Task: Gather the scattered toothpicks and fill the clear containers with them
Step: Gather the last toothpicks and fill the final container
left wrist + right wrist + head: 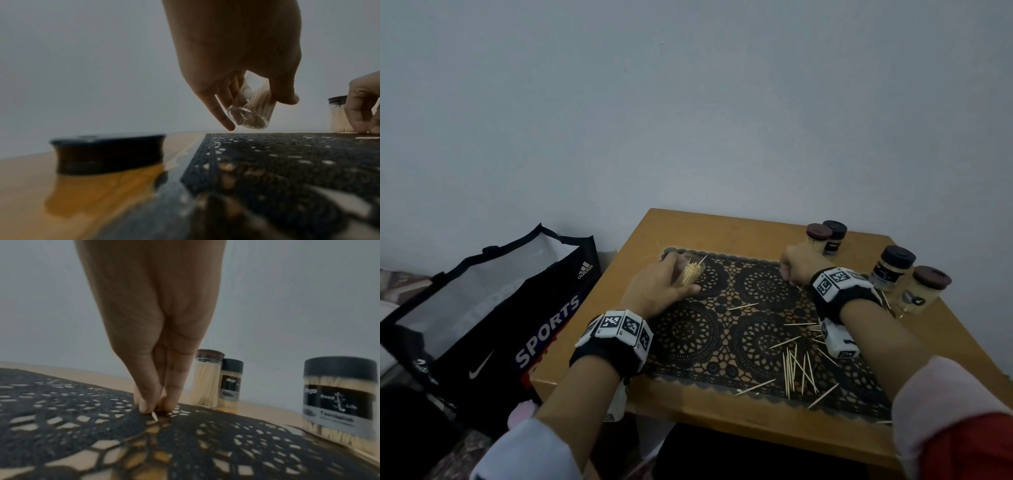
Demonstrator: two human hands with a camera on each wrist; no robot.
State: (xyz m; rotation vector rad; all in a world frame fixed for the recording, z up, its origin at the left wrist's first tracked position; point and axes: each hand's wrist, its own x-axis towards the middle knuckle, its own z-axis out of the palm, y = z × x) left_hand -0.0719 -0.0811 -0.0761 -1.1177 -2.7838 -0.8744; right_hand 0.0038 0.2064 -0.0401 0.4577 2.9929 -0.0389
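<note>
My left hand grips a clear, lidless container, partly filled with toothpicks and tilted just above the far left corner of the black lace mat. Across the mat at its far right, my right hand points down with thumb and finger pinching one toothpick that lies on the mat. Several loose toothpicks are scattered on the mat's near right part, under my right forearm.
Closed jars full of toothpicks stand along the wooden table's right side: a brown-lidded jar, a black-lidded jar, and two larger jars. A loose black lid lies left of the mat. A sports bag stands left of the table.
</note>
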